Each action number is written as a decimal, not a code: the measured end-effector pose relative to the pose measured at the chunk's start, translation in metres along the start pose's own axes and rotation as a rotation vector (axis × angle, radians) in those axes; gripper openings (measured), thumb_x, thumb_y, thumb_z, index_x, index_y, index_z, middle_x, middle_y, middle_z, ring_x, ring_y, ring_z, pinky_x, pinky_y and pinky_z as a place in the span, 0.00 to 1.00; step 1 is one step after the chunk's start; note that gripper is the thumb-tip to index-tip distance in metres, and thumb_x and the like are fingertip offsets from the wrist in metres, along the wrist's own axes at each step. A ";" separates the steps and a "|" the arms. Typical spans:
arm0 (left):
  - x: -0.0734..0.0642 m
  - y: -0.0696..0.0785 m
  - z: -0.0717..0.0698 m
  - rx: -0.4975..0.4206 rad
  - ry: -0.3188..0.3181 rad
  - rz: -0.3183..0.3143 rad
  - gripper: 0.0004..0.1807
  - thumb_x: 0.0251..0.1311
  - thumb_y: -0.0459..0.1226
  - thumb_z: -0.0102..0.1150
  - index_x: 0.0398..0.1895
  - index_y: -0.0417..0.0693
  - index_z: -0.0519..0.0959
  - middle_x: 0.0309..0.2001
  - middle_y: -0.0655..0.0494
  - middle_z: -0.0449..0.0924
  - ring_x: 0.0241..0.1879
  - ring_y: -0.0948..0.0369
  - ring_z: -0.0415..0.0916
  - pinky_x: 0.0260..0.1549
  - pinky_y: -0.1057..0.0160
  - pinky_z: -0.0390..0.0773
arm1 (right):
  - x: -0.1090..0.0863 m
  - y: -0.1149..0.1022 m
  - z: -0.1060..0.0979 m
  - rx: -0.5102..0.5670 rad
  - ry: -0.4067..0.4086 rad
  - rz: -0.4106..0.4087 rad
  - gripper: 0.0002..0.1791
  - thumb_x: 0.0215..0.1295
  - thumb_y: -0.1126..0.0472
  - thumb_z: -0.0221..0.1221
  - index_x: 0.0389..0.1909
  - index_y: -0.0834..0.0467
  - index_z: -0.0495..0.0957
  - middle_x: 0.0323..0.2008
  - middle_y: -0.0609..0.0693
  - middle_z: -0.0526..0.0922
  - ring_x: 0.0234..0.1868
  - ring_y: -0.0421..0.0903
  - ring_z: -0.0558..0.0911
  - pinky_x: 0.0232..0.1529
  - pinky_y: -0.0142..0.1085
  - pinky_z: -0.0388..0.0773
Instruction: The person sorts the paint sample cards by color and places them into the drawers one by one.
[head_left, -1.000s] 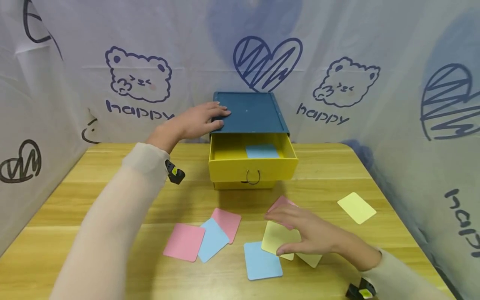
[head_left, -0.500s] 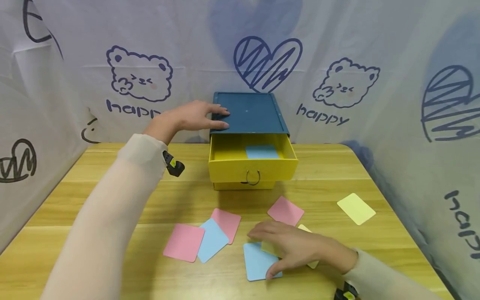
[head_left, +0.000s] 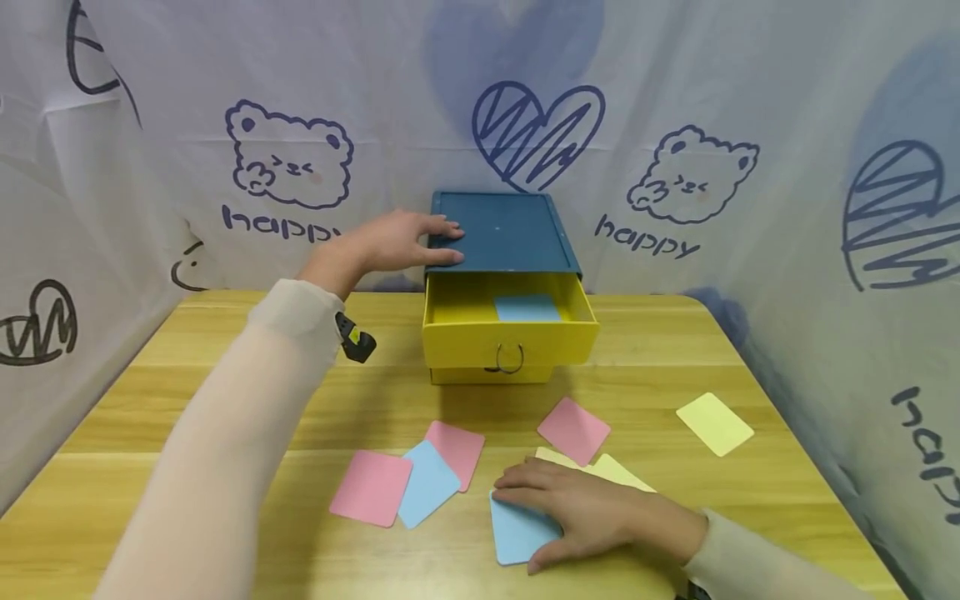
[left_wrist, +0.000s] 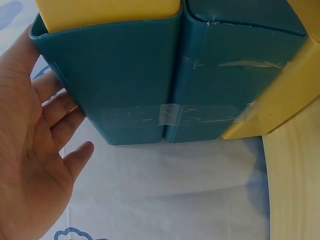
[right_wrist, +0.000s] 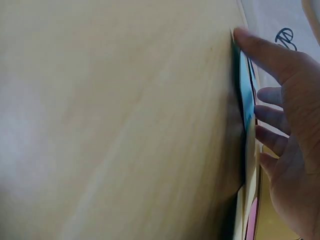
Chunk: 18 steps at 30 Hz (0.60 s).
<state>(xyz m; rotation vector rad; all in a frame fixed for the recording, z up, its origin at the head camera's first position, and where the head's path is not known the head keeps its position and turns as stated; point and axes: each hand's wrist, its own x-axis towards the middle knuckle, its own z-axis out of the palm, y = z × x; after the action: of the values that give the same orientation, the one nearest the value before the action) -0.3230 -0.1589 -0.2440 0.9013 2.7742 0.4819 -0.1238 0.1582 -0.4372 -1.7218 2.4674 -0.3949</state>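
Observation:
My left hand (head_left: pixel 397 240) rests on the top left edge of a blue drawer box (head_left: pixel 498 233). In the left wrist view, its fingers (left_wrist: pixel 70 127) lie along the box's side. The upper yellow drawer (head_left: pixel 510 343) is pulled out, with a blue card (head_left: pixel 527 307) lying inside. Lower down, my right hand (head_left: pixel 581 508) spreads over another blue card (head_left: pixel 517 533) on the table, thumb by its near edge and fingertips by its far edge. The right wrist view shows the thumb tip right at the blue card's edge. Two yellow cards (head_left: pixel 621 472) are partly hidden behind this hand.
Left of the right hand lie two pink cards (head_left: pixel 371 487) and a blue card (head_left: pixel 427 485), overlapping. A pink card (head_left: pixel 573 429) lies before the drawer, and a yellow card (head_left: pixel 715 424) sits far right on the wooden table (head_left: pixel 315 417). Printed cloth (head_left: pixel 420 125) hangs behind.
My right hand has moved left and down from over the yellow cards onto the blue card. My left hand stays on the box. The head view has shifted slightly.

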 end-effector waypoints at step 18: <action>0.003 -0.006 0.002 -0.011 0.006 0.022 0.38 0.65 0.64 0.49 0.74 0.60 0.63 0.77 0.55 0.47 0.75 0.50 0.46 0.69 0.43 0.51 | 0.008 -0.010 -0.024 0.211 0.073 -0.016 0.40 0.66 0.38 0.58 0.75 0.49 0.59 0.72 0.44 0.60 0.69 0.42 0.64 0.64 0.36 0.66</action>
<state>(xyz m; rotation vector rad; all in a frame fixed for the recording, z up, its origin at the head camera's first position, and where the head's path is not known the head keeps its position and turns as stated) -0.3284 -0.1610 -0.2479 0.9310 2.7670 0.5046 -0.1232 0.1515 -0.4109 -1.6704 2.3623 -0.7039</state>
